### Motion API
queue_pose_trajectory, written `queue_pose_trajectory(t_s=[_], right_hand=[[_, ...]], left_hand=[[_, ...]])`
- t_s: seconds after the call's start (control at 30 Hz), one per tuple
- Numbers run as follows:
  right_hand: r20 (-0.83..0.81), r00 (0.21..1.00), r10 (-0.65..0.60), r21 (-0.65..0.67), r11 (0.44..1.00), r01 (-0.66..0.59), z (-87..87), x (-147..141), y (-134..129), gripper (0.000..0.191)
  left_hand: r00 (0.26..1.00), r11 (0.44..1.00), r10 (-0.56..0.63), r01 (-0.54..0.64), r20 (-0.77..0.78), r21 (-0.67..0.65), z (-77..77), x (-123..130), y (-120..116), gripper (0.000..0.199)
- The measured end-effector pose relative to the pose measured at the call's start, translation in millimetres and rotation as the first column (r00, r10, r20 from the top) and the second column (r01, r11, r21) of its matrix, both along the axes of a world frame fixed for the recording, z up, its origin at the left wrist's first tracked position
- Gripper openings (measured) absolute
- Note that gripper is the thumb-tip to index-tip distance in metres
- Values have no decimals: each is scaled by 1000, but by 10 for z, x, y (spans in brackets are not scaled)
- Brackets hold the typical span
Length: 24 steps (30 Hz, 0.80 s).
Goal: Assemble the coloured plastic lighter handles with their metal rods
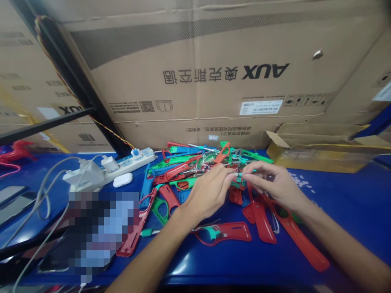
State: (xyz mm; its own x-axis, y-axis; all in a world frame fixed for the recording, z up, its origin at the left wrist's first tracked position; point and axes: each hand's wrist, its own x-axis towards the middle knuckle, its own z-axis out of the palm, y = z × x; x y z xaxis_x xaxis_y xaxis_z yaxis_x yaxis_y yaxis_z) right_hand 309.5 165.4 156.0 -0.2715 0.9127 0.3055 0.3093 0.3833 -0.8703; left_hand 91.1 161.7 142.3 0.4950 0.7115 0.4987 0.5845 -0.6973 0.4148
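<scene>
Over a pile of red, green and blue plastic lighter-like shells [180, 169], both hands meet with fingertips nearly together. My left hand [210, 187] pinches a small part whose shape is too small to make out. Opposite it, my right hand [271, 181] is also closed at the fingertips, beside a small teal piece [239, 177]. Below the hands lies a red shell [233, 231] with a green piece and a metal rod. Long red shells [264, 221] rest under my right hand and wrist.
A white power strip [126, 166] with plugs and cables, a white earphone case [122, 180] and a blurred-out phone [104, 236] lie on the left. An open cardboard box [320, 156] stands at the right. A large carton [195, 49] forms the back.
</scene>
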Motion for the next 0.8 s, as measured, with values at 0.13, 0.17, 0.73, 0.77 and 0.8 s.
queue_pose_trajectory(t_s=[0.13, 0.17, 0.73, 0.77, 0.8], right_hand=[[-74, 997, 12, -56, 998, -16, -26, -12, -8, 29], [-87, 996, 11, -59, 998, -16, -31, -15, -7, 28], [-113, 992, 51, 30, 998, -47, -42, -27, -11, 27], [-116, 991, 60, 29, 998, -57, -43, -26, -16, 26], [-120, 990, 71, 29, 997, -68, -44, -26, -22, 25]], left_hand=[[1000, 1000, -7, 7, -7, 3, 3, 8, -4, 34], [1000, 1000, -17, 17, -11, 2, 4, 10, -6, 33], [996, 998, -40, 43, -76, 36, -44, -15, 21, 33], [997, 998, -51, 53, -64, 35, -50, -17, 30, 34], [997, 997, -74, 75, -39, 33, -56, -18, 39, 34]])
